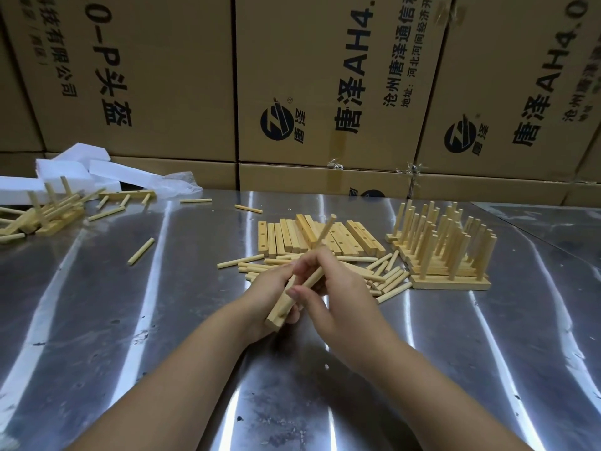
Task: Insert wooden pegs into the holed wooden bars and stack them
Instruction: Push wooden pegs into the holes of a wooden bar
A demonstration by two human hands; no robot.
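**Pegging work at mid-course.** A holed wooden bar is held tilted just above the counter, in front of the supplies, in the left grip. The fingers are curled round the bar's middle, so only its near end is seen. A peg is pinched between thumb and fingers of the right grip and is laid slantwise against the bar. Whether its tip is seated in a hole is hidden by the fingers. A second peg is seen rising beyond the knuckles, though what it is fixed in cannot be told.

Done so far: a stack of pegged bars is stood at the right of the counter, its pegs upright.

Much is judged to be left. A row of unpegged bars is laid behind the hands, and a heap of loose pegs is spread between that row and the stack. At far left, a few pegged bars are tumbled on their sides among stray pegs, beside white foam blocks, and are not yet stacked. Printed cartons are piled along the back.
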